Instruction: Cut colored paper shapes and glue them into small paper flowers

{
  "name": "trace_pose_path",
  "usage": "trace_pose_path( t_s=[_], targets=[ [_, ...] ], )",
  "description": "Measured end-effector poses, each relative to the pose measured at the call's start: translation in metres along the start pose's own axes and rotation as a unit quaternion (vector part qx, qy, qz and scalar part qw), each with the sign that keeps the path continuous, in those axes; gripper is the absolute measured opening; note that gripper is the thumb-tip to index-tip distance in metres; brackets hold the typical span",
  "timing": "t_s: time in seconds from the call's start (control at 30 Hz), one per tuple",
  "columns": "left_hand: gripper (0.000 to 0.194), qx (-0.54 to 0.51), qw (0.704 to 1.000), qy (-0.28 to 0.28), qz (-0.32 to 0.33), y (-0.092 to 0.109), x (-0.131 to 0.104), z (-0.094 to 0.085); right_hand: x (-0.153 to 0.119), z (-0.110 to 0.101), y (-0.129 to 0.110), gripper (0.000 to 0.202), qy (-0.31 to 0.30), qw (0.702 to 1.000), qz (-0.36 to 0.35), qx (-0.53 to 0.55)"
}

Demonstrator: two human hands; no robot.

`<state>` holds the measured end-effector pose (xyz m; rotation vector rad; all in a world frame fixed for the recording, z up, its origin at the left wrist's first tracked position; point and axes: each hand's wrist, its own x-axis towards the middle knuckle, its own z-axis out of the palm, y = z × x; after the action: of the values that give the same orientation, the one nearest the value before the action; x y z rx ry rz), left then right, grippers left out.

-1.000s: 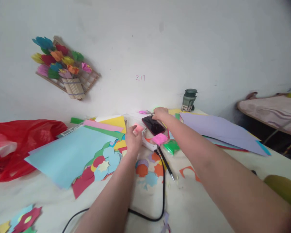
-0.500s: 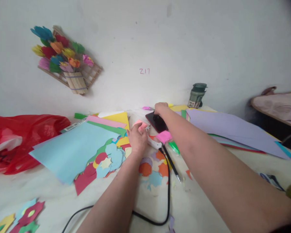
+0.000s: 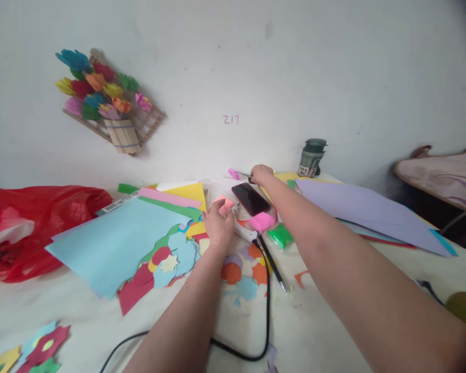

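Observation:
My right hand (image 3: pixel 262 174) reaches to the back of the table, fingers closed around the dark handle of a thin tool that looks like scissors (image 3: pixel 243 174). Its slim grey blade points left at a small pink item (image 3: pixel 233 174) by the wall. Just below lies a black phone (image 3: pixel 251 199) with its screen up. My left hand (image 3: pixel 219 224) is low over the table, fingers bent and apart, beside a salmon-pink piece (image 3: pixel 226 204) and a white corded tool like a glue gun (image 3: pixel 245 231). Whether it touches either is unclear.
A pink packet (image 3: pixel 261 222), a green packet (image 3: pixel 280 237) and a black pen (image 3: pixel 272 264) lie mid-table. Cut paper shapes (image 3: pixel 184 254) and coloured sheets (image 3: pixel 112 243) spread left, beside a red bag (image 3: pixel 42 228). Purple sheets (image 3: pixel 357 207) and a bottle (image 3: pixel 311 158) stand right.
My right hand has lifted off the phone and shifted slightly back, uncovering the phone and the thin blade. The left hand stays almost where it was. The view has tilted a little.

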<state>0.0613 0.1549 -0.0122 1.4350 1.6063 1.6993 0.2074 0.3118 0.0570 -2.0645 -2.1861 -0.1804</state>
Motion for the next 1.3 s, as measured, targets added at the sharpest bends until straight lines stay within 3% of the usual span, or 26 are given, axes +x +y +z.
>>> trace_pose_path(
  t_s=[0.2,0.33,0.47,0.53,0.6,0.7,0.8,0.97,1.3],
  targets=[
    [0.021,-0.042,0.999,0.010,-0.020,-0.002,0.002,-0.001,-0.016,-0.018,0.015,0.030,-0.005,0.996,0.027,0.088],
    [0.028,-0.033,0.999,0.021,-0.019,-0.003,0.004,-0.002,-0.040,-0.037,0.031,0.033,-0.024,0.985,-0.025,0.167],
    [0.044,-0.041,0.999,0.028,0.018,-0.003,0.004,-0.002,-0.077,-0.061,0.056,0.030,-0.123,0.962,-0.138,0.202],
    [0.050,-0.069,0.997,0.020,0.031,-0.001,0.003,0.000,-0.091,-0.071,0.068,0.028,-0.197,0.952,-0.132,0.193],
    [0.050,-0.107,0.994,0.004,0.017,0.000,0.000,0.002,-0.096,-0.073,0.077,0.033,-0.208,0.949,-0.108,0.210],
    [0.045,-0.145,0.989,-0.023,-0.017,0.001,-0.003,0.005,-0.087,-0.060,0.082,0.038,-0.127,0.966,-0.040,0.223],
    [0.044,-0.121,0.992,-0.044,-0.012,0.002,-0.004,0.005,-0.066,-0.032,0.080,0.038,-0.064,0.979,0.050,0.187],
    [0.040,-0.024,0.998,-0.056,0.026,0.004,-0.006,0.004,-0.032,0.001,0.074,0.045,-0.099,0.972,0.105,0.186],
    [0.039,0.003,0.996,-0.035,0.079,0.002,-0.010,0.007,0.003,0.010,0.061,0.039,-0.121,0.962,0.156,0.188]
  ],
)
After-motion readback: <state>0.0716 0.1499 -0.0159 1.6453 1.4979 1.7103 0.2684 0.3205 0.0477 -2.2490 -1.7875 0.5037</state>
